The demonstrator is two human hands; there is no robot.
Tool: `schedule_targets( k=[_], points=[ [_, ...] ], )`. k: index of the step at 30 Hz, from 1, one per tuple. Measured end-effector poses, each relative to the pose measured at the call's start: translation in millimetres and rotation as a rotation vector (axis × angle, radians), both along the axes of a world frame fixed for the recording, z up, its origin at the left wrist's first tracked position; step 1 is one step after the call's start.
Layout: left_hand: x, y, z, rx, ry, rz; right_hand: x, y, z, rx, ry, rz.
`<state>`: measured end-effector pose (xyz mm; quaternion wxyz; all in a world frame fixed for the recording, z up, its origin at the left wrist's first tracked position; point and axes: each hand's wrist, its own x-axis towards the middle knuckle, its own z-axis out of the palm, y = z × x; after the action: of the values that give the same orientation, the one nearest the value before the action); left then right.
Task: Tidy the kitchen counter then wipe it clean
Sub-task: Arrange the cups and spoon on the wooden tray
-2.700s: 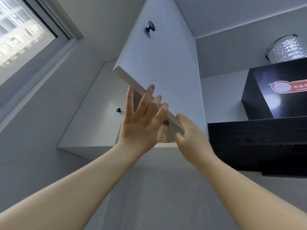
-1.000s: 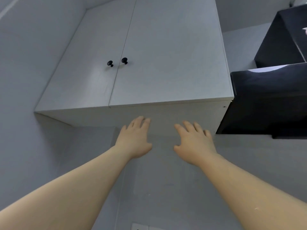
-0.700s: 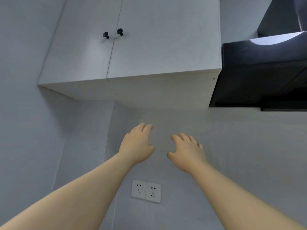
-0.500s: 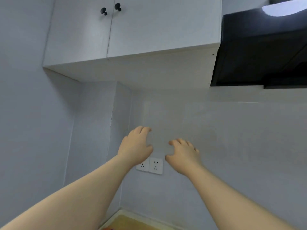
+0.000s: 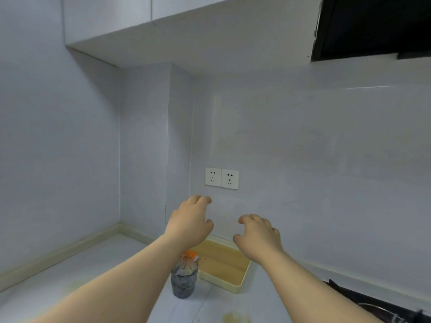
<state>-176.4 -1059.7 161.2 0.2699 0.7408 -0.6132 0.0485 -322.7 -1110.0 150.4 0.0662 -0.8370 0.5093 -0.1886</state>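
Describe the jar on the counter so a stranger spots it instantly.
Below the white double wall socket, a cream-rimmed wooden tray lies on the counter. Left of it stands the clear glass jar, the only upright container, orange at its top.

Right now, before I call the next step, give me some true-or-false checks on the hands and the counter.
1. The left hand and the right hand both hold nothing. True.
2. The jar stands inside the tray. False: it stands on the counter, beside the tray.
3. A yellowish stain marks the counter. True.
4. A plug sits in the wall sockets. False: both sockets are free.
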Motion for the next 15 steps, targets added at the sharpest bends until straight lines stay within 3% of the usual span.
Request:
schedule_targets(
  k=[15],
  points=[
    [-76, 40, -73, 0.143, 0.037, -0.293, -74, 85, -71, 0.133, -0.038, -0.257]
  ],
)
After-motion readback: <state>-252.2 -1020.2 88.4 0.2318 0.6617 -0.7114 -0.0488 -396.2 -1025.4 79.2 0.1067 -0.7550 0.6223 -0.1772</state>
